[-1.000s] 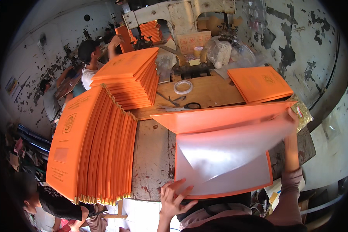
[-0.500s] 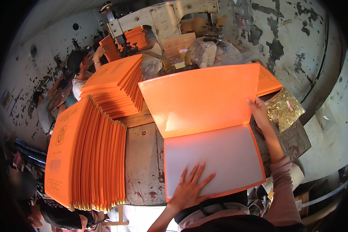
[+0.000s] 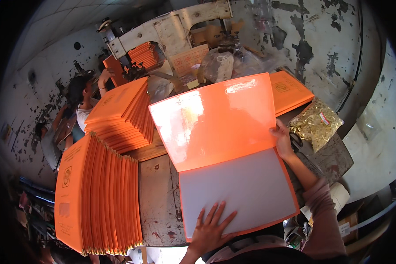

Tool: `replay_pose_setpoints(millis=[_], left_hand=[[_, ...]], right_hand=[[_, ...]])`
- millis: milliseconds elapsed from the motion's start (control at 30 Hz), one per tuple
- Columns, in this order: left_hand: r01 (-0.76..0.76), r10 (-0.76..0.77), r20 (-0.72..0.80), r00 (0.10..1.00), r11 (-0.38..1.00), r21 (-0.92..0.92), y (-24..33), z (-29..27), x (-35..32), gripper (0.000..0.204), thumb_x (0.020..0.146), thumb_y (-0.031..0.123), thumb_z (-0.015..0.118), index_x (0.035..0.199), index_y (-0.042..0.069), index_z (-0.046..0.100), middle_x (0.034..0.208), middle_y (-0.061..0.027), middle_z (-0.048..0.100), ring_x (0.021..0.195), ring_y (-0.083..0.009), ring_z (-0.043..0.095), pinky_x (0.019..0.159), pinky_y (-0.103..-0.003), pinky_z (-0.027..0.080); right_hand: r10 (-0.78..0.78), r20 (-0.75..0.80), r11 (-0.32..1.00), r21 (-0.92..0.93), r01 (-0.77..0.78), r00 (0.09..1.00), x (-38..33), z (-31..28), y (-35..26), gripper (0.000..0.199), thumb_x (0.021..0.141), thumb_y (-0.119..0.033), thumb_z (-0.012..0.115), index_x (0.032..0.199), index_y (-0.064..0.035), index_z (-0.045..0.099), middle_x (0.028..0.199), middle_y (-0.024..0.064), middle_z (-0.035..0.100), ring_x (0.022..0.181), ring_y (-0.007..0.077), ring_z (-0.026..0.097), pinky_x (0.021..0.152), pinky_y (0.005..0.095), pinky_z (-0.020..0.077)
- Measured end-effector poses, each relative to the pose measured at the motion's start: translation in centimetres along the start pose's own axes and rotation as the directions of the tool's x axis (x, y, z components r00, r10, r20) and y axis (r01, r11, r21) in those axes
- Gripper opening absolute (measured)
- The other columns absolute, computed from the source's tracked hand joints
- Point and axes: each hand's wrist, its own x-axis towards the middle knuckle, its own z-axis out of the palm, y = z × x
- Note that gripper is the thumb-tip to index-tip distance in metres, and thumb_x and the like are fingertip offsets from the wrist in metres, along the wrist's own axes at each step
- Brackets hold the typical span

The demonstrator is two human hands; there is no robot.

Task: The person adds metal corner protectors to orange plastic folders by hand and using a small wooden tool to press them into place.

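Observation:
An orange folder with a glossy cover [image 3: 220, 125] lies opened on the table in front of me. Its cover is raised on the far side, and a plain greyish-white inner sheet [image 3: 242, 187] faces up on the near half. My left hand [image 3: 210, 231] rests flat on the near-left part of that sheet, fingers spread. At the cover's right edge, close to the fold, my right hand [image 3: 284, 138] pinches it between thumb and fingers. Just beyond that hand, a dark looped object [image 3: 296, 141], partly hidden, lies on the table.
Orange folders with gold-coloured corners stand in a large stack [image 3: 105, 193] at left, another stack [image 3: 123, 127] behind. More folders [image 3: 292, 90] lie far right, near a clear bag of gold metal pieces [image 3: 317, 124]. A co-worker [image 3: 83, 97] sits beside a metal press [image 3: 171, 26].
The whole view has shifted a little. The raised cover now shows bright reflections, and my right hand sits lower along its edge. My left hand stays flat on the sheet.

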Motion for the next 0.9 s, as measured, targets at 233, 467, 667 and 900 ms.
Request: replay_pose_setpoints(millis=[233,467,667,900], left_hand=[[0.017,-0.017,-0.007,1.000,0.999,-0.027,-0.1,0.7,-0.6,0.063,0.079,0.059,0.050,0.133,0.030,0.040,0.142,-0.0134,0.027,0.132,-0.0256,0.027,0.106,-0.050,0.015],[-0.176,0.185,0.096,0.978,0.980,-0.091,-3.5,-2.4,0.8,0.059,0.081,0.051,0.054,0.132,0.024,0.042,0.140,-0.0092,0.032,0.124,-0.0244,0.040,0.096,-0.044,0.036],[-0.272,0.305,-0.066,0.950,0.914,0.301,-2.8,-14.0,7.6,0.050,0.079,0.036,0.062,0.123,0.015,0.051,0.126,-0.0087,0.047,0.110,-0.0238,0.049,0.093,-0.039,0.039],[-0.253,0.318,-0.701,0.638,0.947,0.200,1.2,-18.3,17.6,0.042,0.075,0.024,0.066,0.114,0.010,0.056,0.106,-0.0090,0.054,0.092,-0.0258,0.052,0.076,-0.036,0.044]], right_hand=[[0.083,0.074,0.994,0.070,-0.088,0.994,-0.3,-0.2,-0.3,0.032,0.081,-0.003,0.051,0.112,0.0008,0.054,0.100,0.0050,0.059,0.091,0.0115,0.054,0.082,0.0254,0.0414],[0.123,0.104,0.982,0.131,-0.136,0.987,-0.7,-0.8,0.8,0.029,0.081,-0.003,0.053,0.109,-0.0009,0.057,0.098,0.0043,0.060,0.091,0.0121,0.055,0.084,0.0263,0.0417],[0.119,0.246,0.975,0.155,-0.160,0.962,-2.0,0.9,1.4,0.021,0.079,-0.001,0.058,0.100,-0.0026,0.059,0.091,0.0013,0.059,0.088,0.0112,0.054,0.080,0.0264,0.0432],[0.084,0.381,0.993,0.045,-0.110,0.921,-2.3,1.8,-0.5,0.023,0.084,-0.005,0.056,0.107,-0.0013,0.057,0.102,0.0042,0.060,0.096,0.0126,0.055,0.084,0.0287,0.0427]])
